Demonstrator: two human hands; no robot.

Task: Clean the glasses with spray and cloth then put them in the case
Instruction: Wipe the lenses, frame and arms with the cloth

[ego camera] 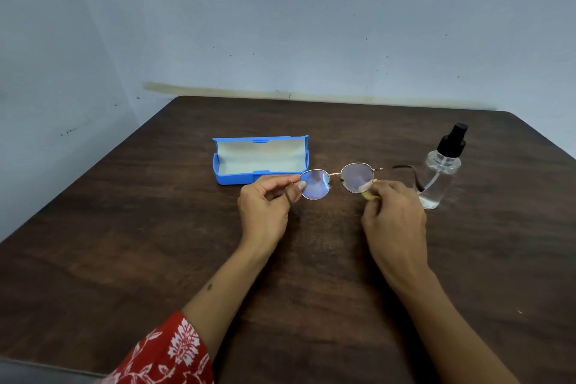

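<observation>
A red sleeve with a white floral print (165,352) covered the left forearm at the near edge of the dark wooden table (124,243). The left hand (265,206) held the round gold-rimmed glasses (336,179) above the table, thumb and forefinger pinching the frame at the outer edge of the left lens, the remaining fingers curled beneath. The right hand (394,215) pinched a small yellow cloth (369,192) between curled fingers and pressed it against the lower outer part of the right lens. The right temple arm was unfolded and extended past the right fingers toward the clear spray bottle with black pump (441,171), which stood upright just beyond them. The open blue glasses case (260,159), pale-lined, lay on the table just beyond the left fingertips
</observation>
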